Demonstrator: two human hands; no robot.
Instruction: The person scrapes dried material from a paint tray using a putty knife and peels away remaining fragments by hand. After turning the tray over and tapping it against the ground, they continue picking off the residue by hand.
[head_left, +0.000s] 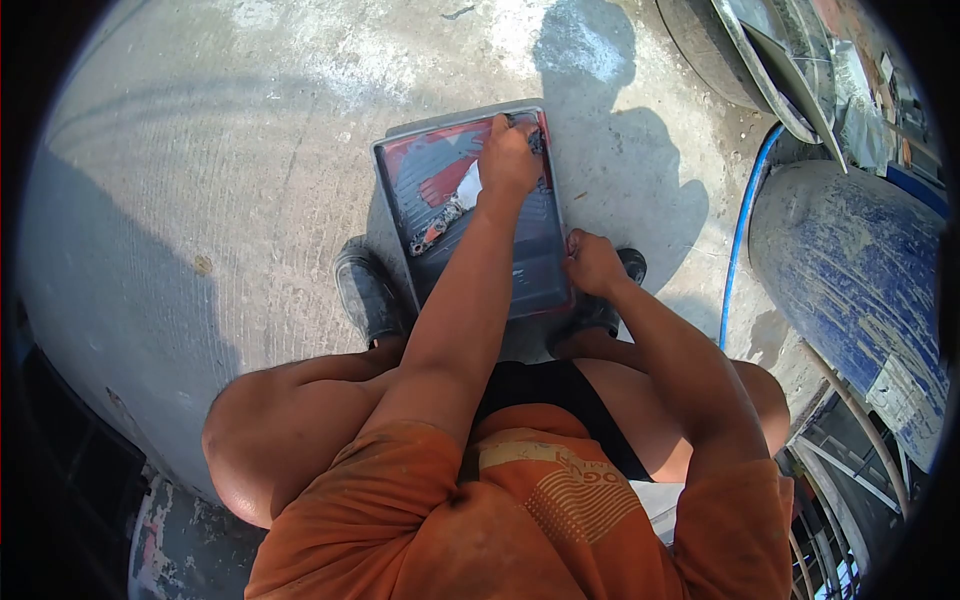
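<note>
Orange shirt and bare knees fill the foreground; beyond them a paint tray lies on the concrete floor between two dark shoes; the left hand is closed around a scraper whose blade rests inside the tray; the right hand pinches the tray's near right rim, arm bent; a hard push could probably skid the tray or slip the blade toward the steadying fingers.

Blue drum, blue hose
</note>
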